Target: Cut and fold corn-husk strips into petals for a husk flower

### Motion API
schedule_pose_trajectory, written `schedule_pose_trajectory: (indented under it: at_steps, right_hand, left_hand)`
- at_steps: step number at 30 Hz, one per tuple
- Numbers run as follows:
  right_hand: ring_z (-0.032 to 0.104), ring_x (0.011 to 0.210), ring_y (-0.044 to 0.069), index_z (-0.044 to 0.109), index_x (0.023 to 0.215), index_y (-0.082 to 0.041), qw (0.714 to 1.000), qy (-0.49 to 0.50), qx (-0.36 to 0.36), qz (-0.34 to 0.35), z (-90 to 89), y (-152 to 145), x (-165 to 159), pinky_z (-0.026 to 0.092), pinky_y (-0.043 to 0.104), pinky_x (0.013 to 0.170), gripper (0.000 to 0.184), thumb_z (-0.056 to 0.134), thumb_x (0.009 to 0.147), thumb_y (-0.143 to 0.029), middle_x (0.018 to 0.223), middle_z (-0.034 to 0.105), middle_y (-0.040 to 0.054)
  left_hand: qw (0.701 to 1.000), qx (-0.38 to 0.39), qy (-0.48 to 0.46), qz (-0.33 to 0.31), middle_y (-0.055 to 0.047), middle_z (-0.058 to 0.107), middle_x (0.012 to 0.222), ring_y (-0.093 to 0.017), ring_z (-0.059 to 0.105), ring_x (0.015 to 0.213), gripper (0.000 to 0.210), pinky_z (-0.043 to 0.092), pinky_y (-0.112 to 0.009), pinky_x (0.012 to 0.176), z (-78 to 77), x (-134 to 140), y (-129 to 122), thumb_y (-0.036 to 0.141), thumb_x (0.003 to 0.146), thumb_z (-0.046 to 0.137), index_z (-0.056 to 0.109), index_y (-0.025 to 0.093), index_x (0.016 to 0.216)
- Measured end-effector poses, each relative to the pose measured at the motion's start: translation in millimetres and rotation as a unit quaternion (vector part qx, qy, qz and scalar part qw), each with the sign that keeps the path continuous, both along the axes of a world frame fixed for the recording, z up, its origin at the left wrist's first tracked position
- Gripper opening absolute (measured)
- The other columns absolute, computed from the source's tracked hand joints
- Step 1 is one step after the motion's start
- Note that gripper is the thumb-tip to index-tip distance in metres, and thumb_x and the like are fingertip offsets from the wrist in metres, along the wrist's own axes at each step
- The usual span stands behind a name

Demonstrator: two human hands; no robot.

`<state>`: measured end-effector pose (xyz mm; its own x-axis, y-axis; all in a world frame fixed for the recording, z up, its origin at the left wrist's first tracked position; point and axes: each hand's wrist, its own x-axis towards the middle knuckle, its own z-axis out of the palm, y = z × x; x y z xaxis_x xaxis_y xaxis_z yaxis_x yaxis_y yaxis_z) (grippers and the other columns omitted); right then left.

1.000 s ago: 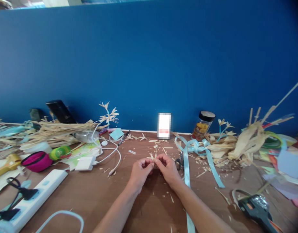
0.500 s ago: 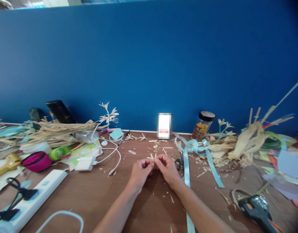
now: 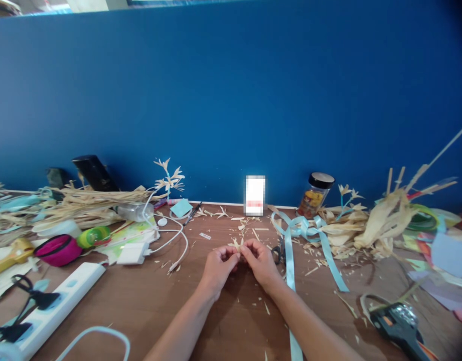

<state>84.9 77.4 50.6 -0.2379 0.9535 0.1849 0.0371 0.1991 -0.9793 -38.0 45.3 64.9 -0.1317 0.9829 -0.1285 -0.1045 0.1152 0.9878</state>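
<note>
My left hand (image 3: pixel 220 268) and my right hand (image 3: pixel 258 260) meet over the middle of the table, fingertips nearly touching. Both pinch a small pale corn husk piece (image 3: pixel 237 244), whose pointed tips show just above the fingers; the rest of it is hidden. Husk scraps (image 3: pixel 240 228) lie scattered beyond the hands. Dark-handled scissors (image 3: pixel 278 254) rest right beside my right hand, partly covered by a light blue ribbon (image 3: pixel 289 255) that passes under my right forearm. Star-shaped husk flowers (image 3: pixel 221 212) lie near the back edge.
At left are a white power strip (image 3: pixel 65 303), a charger (image 3: pixel 132 253) with cable, a magenta pouch (image 3: pixel 58 249) and a husk pile (image 3: pixel 99 198). To the right stand a black-lidded jar (image 3: pixel 315 193), a husk bundle (image 3: pixel 383 220) and a glue gun (image 3: pixel 398 323). A blue partition (image 3: pixel 231 100) closes the back.
Hardly anything differs. The view has shifted very slightly, and both hands keep the same pinch at the same spot.
</note>
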Motion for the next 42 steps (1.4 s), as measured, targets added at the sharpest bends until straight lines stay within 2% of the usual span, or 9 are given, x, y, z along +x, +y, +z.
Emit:
schedule_pose_trajectory:
  at_steps: [23,28,33,38,42]
  right_hand:
    - [0.044,0.053,0.01,0.055,0.073,-0.017,1.0,0.003,-0.011,0.005,4.0,-1.3,-0.9,0.036,0.021,0.05,0.016,0.052,0.076,-0.032,0.06,0.051,-0.0024]
    - [0.046,0.052,0.01,0.053,0.08,-0.019,0.999,0.015,-0.028,0.005,1.1,-0.7,-0.5,0.036,0.02,0.047,0.011,0.047,0.076,-0.026,0.063,0.053,-0.0025]
    - [0.047,0.05,0.009,0.049,0.07,-0.019,0.999,0.018,-0.041,0.011,0.5,-1.0,0.3,0.035,0.018,0.043,0.008,0.042,0.073,-0.019,0.063,0.054,-0.0023]
    - [0.044,0.049,0.008,0.05,0.067,-0.018,0.999,0.022,-0.031,0.005,1.5,-1.3,-0.2,0.034,0.019,0.046,0.004,0.048,0.067,-0.014,0.058,0.052,-0.0043]
    - [0.047,0.053,0.009,0.052,0.069,-0.017,0.999,0.036,-0.03,0.0,1.7,-1.3,-1.4,0.036,0.019,0.049,0.003,0.054,0.067,-0.019,0.06,0.054,-0.0037]
  left_hand:
    - [1.0,0.013,0.008,0.0,0.002,0.054,0.053,-0.007,0.045,0.048,0.02,0.037,-0.018,0.049,-3.6,-0.4,0.8,0.033,0.064,0.062,0.062,0.013,0.068]
    - [1.0,0.0,0.001,0.03,0.001,0.056,0.056,-0.008,0.048,0.048,0.022,0.04,-0.019,0.05,-3.1,-0.8,1.1,0.033,0.062,0.063,0.061,0.013,0.069]
    - [0.999,0.006,0.002,0.051,0.002,0.056,0.055,-0.007,0.047,0.046,0.021,0.038,-0.018,0.047,-4.2,-1.8,2.9,0.032,0.061,0.064,0.061,0.012,0.069]
    - [0.998,0.019,-0.002,0.053,0.003,0.055,0.054,-0.007,0.047,0.047,0.02,0.038,-0.017,0.047,-6.1,-0.1,2.5,0.032,0.062,0.063,0.06,0.013,0.067]
    - [0.998,0.03,-0.003,0.056,0.001,0.057,0.058,-0.008,0.05,0.05,0.021,0.04,-0.018,0.049,-7.5,2.0,1.5,0.033,0.062,0.063,0.061,0.013,0.068]
